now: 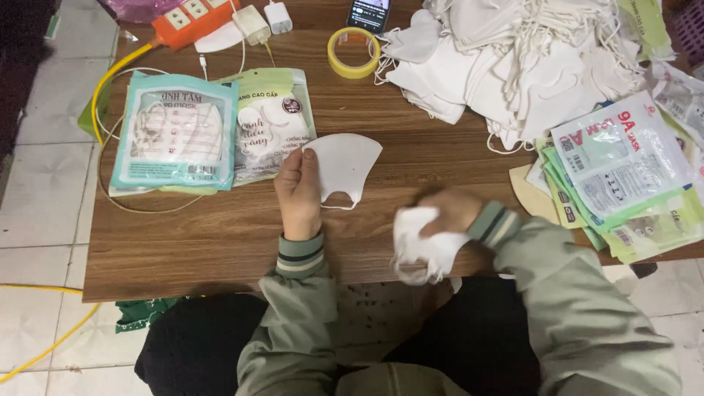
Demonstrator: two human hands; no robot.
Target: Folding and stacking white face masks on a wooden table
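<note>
Teal packet [174, 132] left of green packet [275, 121]; striped packets [623, 176] stacked right.

Single head view, looking steeply down, close over table [220, 249]

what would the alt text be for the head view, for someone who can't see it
Seen from above, a person's left hand holds a flat white mask on a wooden table while the right hand grips a crumpled white mask. Packaged masks lie left, a loose mask pile upper right.
</note>
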